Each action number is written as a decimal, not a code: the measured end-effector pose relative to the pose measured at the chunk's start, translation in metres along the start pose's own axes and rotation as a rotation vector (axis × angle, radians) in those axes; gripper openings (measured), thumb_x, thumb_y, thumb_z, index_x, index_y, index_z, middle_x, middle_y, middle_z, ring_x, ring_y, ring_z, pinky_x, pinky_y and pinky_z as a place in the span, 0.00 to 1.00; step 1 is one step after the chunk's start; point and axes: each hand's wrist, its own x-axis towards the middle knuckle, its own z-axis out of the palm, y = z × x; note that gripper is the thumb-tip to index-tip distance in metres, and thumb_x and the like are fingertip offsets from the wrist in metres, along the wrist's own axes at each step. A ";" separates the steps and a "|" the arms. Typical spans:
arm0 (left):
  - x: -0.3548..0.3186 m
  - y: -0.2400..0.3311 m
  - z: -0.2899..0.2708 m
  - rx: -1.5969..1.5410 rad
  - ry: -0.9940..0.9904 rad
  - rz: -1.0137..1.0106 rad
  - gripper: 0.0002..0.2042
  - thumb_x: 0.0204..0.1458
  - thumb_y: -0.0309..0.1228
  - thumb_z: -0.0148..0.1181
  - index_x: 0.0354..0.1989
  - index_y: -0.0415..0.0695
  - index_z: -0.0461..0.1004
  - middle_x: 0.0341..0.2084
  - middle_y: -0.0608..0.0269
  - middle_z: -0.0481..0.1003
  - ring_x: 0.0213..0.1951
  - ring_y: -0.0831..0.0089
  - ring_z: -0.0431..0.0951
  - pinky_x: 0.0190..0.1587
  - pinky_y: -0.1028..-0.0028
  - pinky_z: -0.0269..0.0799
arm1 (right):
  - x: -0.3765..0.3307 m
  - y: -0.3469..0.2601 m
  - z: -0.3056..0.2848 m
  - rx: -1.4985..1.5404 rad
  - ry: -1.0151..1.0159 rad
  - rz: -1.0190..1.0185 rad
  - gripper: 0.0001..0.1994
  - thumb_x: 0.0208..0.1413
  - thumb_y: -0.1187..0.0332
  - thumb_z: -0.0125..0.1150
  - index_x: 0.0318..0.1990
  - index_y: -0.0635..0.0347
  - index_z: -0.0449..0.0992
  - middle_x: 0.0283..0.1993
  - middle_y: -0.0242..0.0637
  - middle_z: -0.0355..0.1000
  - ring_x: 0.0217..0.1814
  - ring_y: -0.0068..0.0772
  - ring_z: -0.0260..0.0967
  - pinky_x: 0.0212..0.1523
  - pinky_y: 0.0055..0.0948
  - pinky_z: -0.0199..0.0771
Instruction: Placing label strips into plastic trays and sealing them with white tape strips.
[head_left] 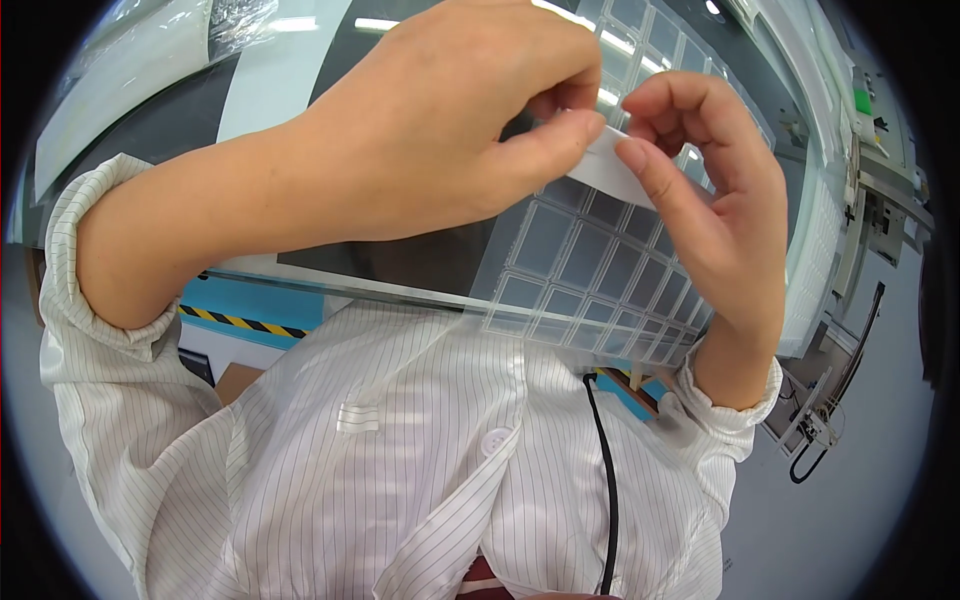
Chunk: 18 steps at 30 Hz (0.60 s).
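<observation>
My left hand (450, 120) reaches across from the left, its thumb and curled fingers pinching one end of a small white strip (612, 172). Opposite it, my right hand (715, 170) is bent inward with curled fingers, and its thumb tip lies on the strip's other side. Fingers hide part of the strip, so what it is made of does not show. Beneath both hands lies a clear plastic tray (540, 240) divided into many rectangular pockets. Part of the tray reaches past the table's near edge.
The tray rests on a dark, glossy tabletop (420, 265) with a pale border. Clear plastic wrapping and white sheets (130, 95) lie at the far left. Metal machine parts (885, 190) stand at the right. Yellow-black striped tape (245, 322) shows below the table edge.
</observation>
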 end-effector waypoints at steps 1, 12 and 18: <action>-0.001 0.000 0.000 0.000 -0.001 0.004 0.04 0.55 0.24 0.60 0.31 0.38 0.73 0.27 0.53 0.73 0.33 0.57 0.73 0.38 0.64 0.67 | -0.002 -0.001 0.000 -0.039 -0.004 0.028 0.11 0.59 0.78 0.64 0.48 0.68 0.74 0.43 0.31 0.73 0.42 0.21 0.68 0.47 0.22 0.70; 0.006 0.008 -0.004 -0.194 -0.120 -0.138 0.04 0.57 0.25 0.60 0.32 0.38 0.74 0.23 0.55 0.73 0.27 0.58 0.72 0.32 0.66 0.68 | -0.008 -0.001 0.006 -0.316 0.157 -0.293 0.06 0.55 0.80 0.66 0.39 0.68 0.75 0.43 0.36 0.74 0.42 0.26 0.69 0.47 0.24 0.69; -0.004 0.010 0.019 0.108 -0.068 0.245 0.08 0.42 0.19 0.65 0.31 0.38 0.73 0.38 0.55 0.79 0.43 0.57 0.80 0.45 0.65 0.76 | -0.012 -0.001 -0.016 0.152 0.128 0.226 0.04 0.60 0.76 0.63 0.39 0.67 0.77 0.50 0.34 0.73 0.46 0.18 0.66 0.46 0.18 0.62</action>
